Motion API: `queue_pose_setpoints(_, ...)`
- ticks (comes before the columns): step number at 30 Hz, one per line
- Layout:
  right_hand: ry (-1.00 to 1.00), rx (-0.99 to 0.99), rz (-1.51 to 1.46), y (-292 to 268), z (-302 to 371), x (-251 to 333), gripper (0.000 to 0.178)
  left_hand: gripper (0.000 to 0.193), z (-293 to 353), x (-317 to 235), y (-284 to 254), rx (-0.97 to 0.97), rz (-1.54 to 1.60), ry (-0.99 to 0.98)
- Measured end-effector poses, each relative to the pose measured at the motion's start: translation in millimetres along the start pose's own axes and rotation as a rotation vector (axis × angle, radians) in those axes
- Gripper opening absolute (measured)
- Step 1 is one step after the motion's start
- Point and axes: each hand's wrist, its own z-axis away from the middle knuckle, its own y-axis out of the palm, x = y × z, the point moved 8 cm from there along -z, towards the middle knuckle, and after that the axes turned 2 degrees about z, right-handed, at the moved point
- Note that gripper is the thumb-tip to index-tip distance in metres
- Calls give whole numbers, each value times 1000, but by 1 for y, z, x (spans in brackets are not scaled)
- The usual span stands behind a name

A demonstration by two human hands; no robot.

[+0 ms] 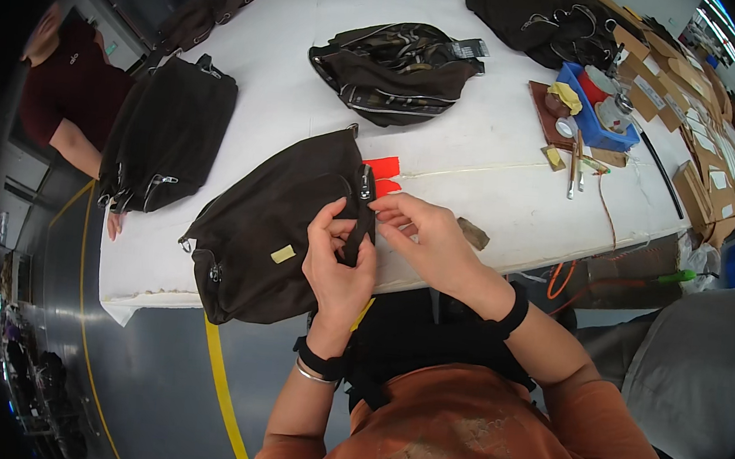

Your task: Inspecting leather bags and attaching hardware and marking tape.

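A dark brown fabric bag (273,208) lies on the near edge of the white table, with metal rings at its corners and a small yellow tape piece (283,254) on its side. My left hand (338,262) is closed around a dark strap-like end piece (358,239) at the bag's right end. The fingertips of my right hand (432,235) are pinched together at that same end, just below a silver zipper pull (365,182); what exactly lies between them is too small to make out. Red tape strips (383,171) show just beyond this end.
Other dark bags (399,70) lie about the white table (486,174). Far right, a blue bin (600,119) holds jars, with brushes (576,165) beside it. A brown block (473,233) lies near my right hand. A person (78,90) stands at the left.
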Motion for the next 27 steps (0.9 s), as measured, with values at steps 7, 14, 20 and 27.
queue_pose_setpoints(7,-109,-197,-103,-3,7,-18,20,46,0,1,12,-25,21,-103)
queue_pose_setpoints(14,-263,-434,44,8,10,-14,8,42,0,-2,6,-1,-67,80)
queue_pose_setpoints(20,-277,-461,179,6,14,-16,7,41,-1,-23,10,30,-160,153)
queue_pose_setpoints(27,-345,-380,424,13,13,-7,11,41,2,-28,10,71,-181,224)
